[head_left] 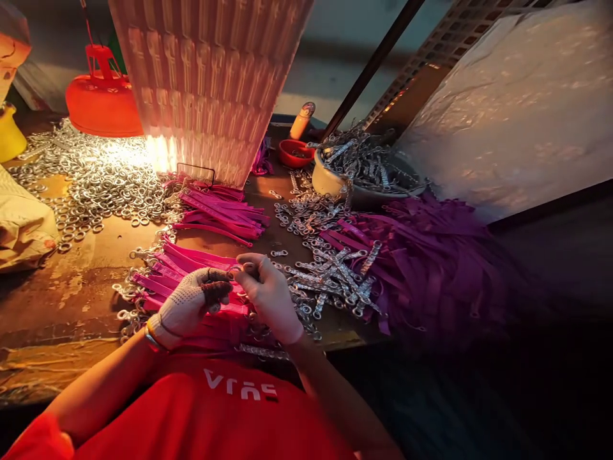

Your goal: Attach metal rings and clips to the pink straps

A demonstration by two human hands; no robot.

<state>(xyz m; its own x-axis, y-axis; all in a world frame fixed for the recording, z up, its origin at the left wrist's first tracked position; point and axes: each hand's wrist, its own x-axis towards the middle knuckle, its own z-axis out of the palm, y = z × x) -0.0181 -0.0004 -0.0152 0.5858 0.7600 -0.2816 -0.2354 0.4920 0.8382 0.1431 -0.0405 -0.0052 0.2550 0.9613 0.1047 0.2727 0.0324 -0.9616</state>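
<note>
My left hand (191,303), in a dotted knit glove with dark fingertips, is closed with its fingers curled. It meets my right hand (272,295), in a pale glove, whose thumb and forefinger pinch together. Between the fingertips shows a small metal link (234,271), partly hidden by the fingers. Both hands are above a stack of pink straps (179,259) with metal rings at their left ends. Just right of my right hand lies a pile of braided metal chain strips (338,281) with ringed ends.
Loose metal rings (115,179) heap under a red lamp (103,102). More pink straps (223,214) lie behind my hands, before a ribbed translucent panel (205,83). At right are purple straps (431,255), a tub (328,179) of metal strips and a red bowl (294,153).
</note>
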